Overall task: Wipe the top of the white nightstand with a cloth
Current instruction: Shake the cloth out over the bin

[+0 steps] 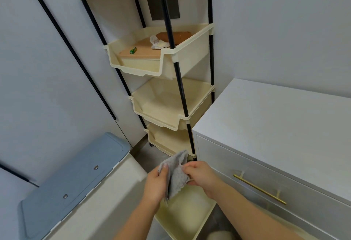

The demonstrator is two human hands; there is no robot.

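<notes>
Left grip [157,181] and right grip [201,176] each pinch the grey cloth [178,179], held in the gap between cream shelf rack [167,106] and blue-lidded bin [76,182], just left of the white nightstand [275,125], off its top edge.

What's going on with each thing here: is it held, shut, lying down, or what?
cloth, crumpled, held in the air between both hands.
left hand, grips the cloth.
right hand, pinches the cloth.
nightstand top, no hand or cloth on it.
drawer, shut.
blue lid, shut.
green battery, lying on its side.
</notes>
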